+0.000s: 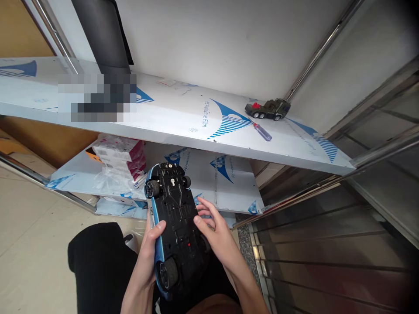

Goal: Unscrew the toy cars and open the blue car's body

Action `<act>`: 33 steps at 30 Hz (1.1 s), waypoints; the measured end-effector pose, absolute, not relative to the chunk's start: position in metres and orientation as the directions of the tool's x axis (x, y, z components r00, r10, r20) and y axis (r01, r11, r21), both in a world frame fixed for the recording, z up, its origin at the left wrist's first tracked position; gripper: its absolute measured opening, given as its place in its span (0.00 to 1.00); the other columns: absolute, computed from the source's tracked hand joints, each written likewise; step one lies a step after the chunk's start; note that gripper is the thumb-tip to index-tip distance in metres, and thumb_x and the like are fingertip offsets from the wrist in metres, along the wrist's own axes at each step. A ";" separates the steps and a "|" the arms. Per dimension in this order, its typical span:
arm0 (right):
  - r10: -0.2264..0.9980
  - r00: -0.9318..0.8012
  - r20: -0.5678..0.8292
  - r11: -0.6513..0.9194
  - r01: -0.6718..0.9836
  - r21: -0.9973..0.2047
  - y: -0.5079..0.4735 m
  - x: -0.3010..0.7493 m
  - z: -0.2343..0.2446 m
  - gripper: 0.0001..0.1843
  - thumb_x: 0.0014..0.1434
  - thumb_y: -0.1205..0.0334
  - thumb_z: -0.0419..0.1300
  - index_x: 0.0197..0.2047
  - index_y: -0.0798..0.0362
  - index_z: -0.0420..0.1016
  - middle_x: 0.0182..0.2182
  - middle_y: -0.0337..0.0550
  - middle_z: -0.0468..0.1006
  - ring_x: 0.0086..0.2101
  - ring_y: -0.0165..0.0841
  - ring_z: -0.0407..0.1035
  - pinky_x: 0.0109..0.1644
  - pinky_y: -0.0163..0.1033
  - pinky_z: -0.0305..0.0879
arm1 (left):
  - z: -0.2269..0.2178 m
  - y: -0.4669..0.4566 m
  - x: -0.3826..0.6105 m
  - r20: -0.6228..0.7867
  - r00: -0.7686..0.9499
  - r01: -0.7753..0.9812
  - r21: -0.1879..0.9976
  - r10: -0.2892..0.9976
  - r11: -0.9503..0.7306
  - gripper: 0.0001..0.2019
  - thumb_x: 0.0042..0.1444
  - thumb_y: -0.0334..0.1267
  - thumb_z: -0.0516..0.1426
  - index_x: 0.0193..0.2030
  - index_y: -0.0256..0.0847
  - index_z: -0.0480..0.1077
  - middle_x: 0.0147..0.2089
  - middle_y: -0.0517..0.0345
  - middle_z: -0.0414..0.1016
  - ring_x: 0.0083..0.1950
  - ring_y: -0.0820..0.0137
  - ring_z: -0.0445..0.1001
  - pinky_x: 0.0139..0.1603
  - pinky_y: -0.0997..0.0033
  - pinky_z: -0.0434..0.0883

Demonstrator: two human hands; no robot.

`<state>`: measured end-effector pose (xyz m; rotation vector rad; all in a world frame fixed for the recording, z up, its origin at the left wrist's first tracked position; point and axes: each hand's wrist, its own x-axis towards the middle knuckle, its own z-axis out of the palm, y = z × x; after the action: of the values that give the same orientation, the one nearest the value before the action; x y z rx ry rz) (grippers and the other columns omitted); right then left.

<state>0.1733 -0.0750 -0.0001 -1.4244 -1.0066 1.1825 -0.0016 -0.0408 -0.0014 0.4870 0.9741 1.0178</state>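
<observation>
A blue toy car (178, 213) is held upside down in front of my body, its black underside and several wheels showing. A small red part sits on that underside. My left hand (149, 244) grips the car's left side, with the thumb over the edge of the chassis. On the opposite side, my right hand (216, 229) has its thumb against the underside and its bent fingers along the car's flank. Up on the shelf lie a dark green toy truck (268, 109) with a red part on its bed and a screwdriver (262, 131) with a clear purplish handle.
The upper shelf (176, 117), covered in printed protective film, runs across in front of me. A black stand (106, 35) rises at its left, its base blurred out. Wrapped pink and white boxes (119, 155) are stacked on the lower shelf. Metal shutters (327, 244) stand at right.
</observation>
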 end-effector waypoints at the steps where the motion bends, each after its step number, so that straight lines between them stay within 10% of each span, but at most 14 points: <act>1: 0.968 0.151 -0.200 -0.196 -0.047 -0.980 -0.074 0.178 -0.002 0.32 0.68 0.39 0.67 0.71 0.40 0.75 0.62 0.47 0.77 0.62 0.45 0.70 0.69 0.52 0.67 | 0.000 -0.041 0.000 -0.448 0.199 -0.520 0.705 0.871 0.482 0.46 0.61 0.53 0.66 0.83 0.54 0.54 0.66 0.50 0.82 0.62 0.45 0.83 0.63 0.50 0.79; 14: 0.977 0.051 -0.205 -0.188 -0.227 -0.956 -0.080 0.189 -0.026 0.24 0.66 0.40 0.71 0.58 0.45 0.84 0.57 0.47 0.84 0.60 0.45 0.75 0.70 0.53 0.65 | 0.012 -0.044 0.002 -0.394 0.207 -0.324 0.836 0.896 0.442 0.45 0.59 0.52 0.71 0.80 0.56 0.59 0.76 0.55 0.72 0.79 0.50 0.63 0.78 0.56 0.63; 33: 0.947 0.168 -0.273 -0.236 -0.213 -0.948 -0.063 0.204 -0.051 0.30 0.68 0.34 0.65 0.63 0.44 0.82 0.56 0.48 0.84 0.58 0.44 0.76 0.63 0.50 0.71 | -0.006 -0.025 0.002 -0.451 0.276 -0.329 0.786 0.849 0.524 0.42 0.50 0.46 0.76 0.72 0.47 0.71 0.64 0.46 0.84 0.68 0.41 0.77 0.62 0.56 0.80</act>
<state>0.2038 -0.0630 -0.0510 -1.3343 -0.7890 1.3277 0.0023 -0.0246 -0.0058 0.6268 0.9936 0.8648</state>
